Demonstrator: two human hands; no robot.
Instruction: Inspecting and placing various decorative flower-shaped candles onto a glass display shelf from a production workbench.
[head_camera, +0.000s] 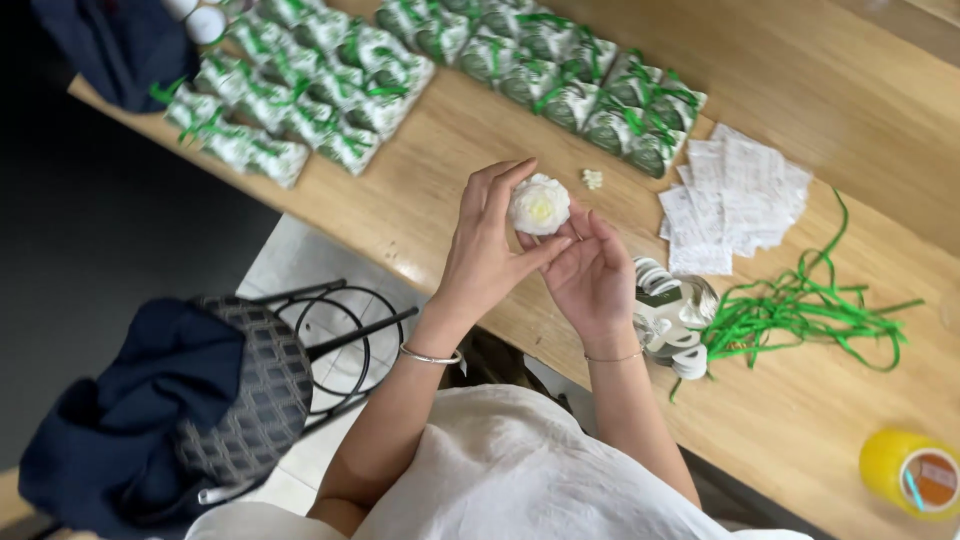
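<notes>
A small white fabric flower with a pale yellow centre is held up over the wooden table. My left hand pinches its left edge with thumb and forefinger. My right hand cups it from below, fingertips touching its underside. Both wrists wear thin bracelets.
Rows of green-and-white wrapped packets tied with green ribbon lie at the table's far side. A stack of white paper slips, loose green ribbons, a clear bag of white pieces, a yellow bottle. A black stool and dark bag stand at left.
</notes>
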